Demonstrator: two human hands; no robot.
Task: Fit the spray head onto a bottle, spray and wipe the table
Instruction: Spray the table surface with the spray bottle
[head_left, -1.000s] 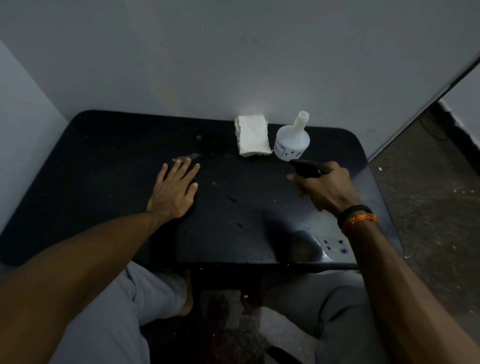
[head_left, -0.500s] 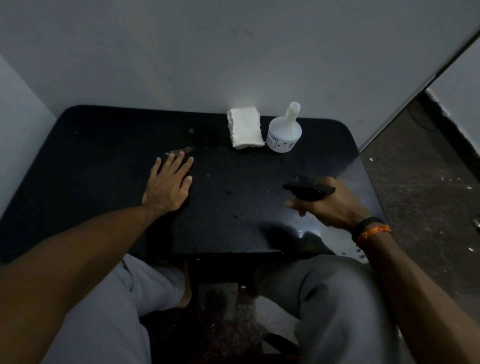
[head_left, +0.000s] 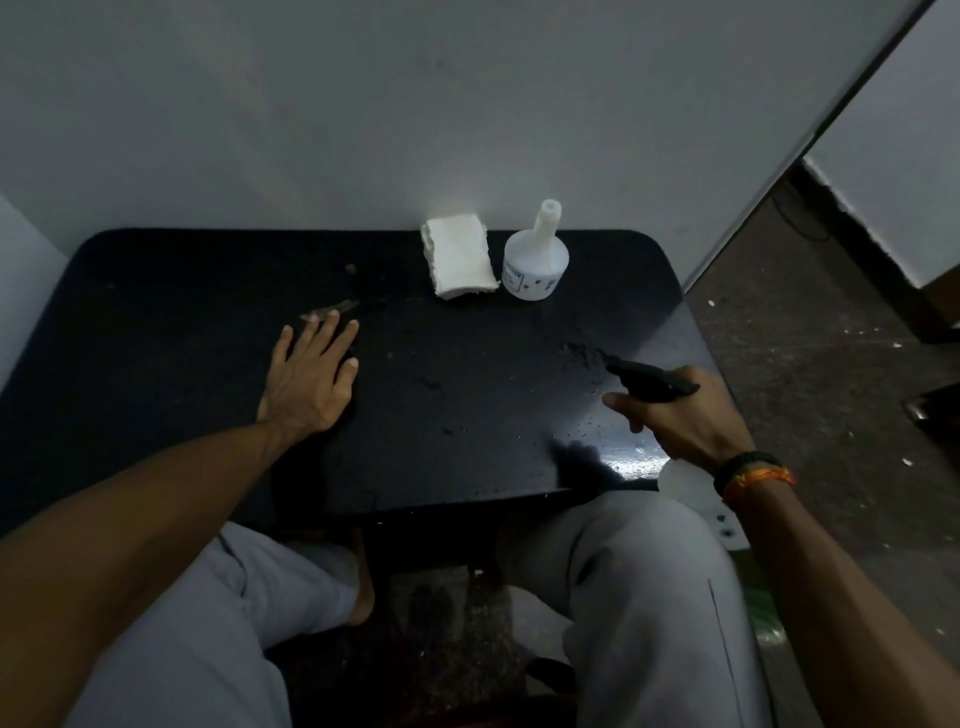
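The head view shows the right hand (head_left: 685, 421) closed around the neck of a white plastic bottle (head_left: 691, 499) fitted with a black plastic spray head (head_left: 652, 383), held over the right front corner of the black counter (head_left: 156, 291). The nozzle points left and away, toward a wet patch just in front of it. The bottle body hangs below the wrist and is mostly hidden by the hand. The left hand (head_left: 311, 379) lies flat and released on the counter, fingers (head_left: 332, 332) spread. The folded white cloth (head_left: 460, 257) for wiping lies at the far edge, its long axis running away from the person, about equally far from both hands. Beside it stands a second white bottle with an open narrow neck (head_left: 535, 260). Whether the trigger is pressed I cannot tell
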